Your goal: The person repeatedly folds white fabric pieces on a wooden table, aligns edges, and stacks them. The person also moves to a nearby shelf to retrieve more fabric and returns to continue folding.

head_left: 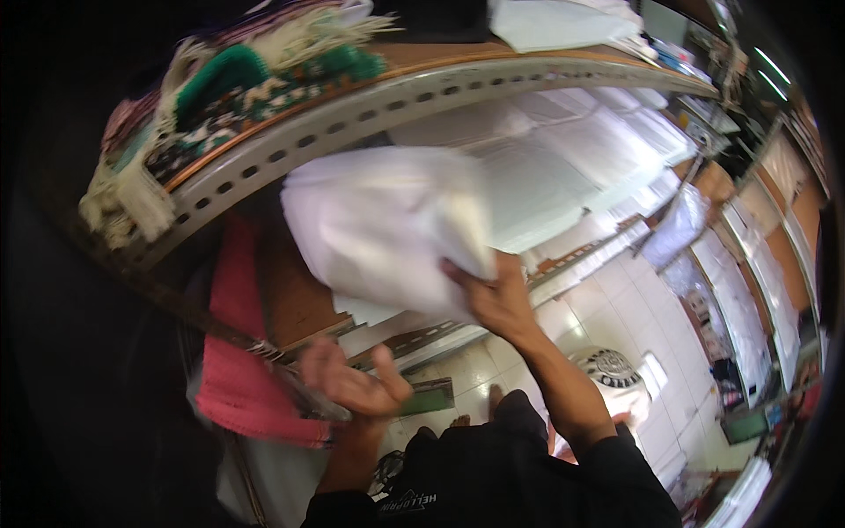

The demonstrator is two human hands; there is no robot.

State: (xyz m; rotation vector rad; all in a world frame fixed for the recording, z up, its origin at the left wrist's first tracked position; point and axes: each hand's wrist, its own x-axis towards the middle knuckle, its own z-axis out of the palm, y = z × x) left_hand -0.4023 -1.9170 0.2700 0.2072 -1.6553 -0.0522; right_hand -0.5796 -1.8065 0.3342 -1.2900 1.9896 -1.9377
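Observation:
My right hand (497,295) grips the near right edge of a folded white bundle (378,224), its thumb on top. The bundle is held up in front of the shelf and is smeared by motion, so I cannot tell whether it is cloth or wrapped in plastic. My left hand (356,378) is lower and to the left, apart from the bundle, with its fingers spread and nothing in them. It is blurred, close to the shelf post and a pink-red cloth (255,387) hanging there.
Flat clear-wrapped white packs (563,158) lie on the shelf behind the bundle. A perforated metal shelf edge (352,123) runs above, with fringed, patterned textiles (229,88) on top. More shelves (739,282) stand right. Someone in a white printed top (607,370) is low beside my right forearm.

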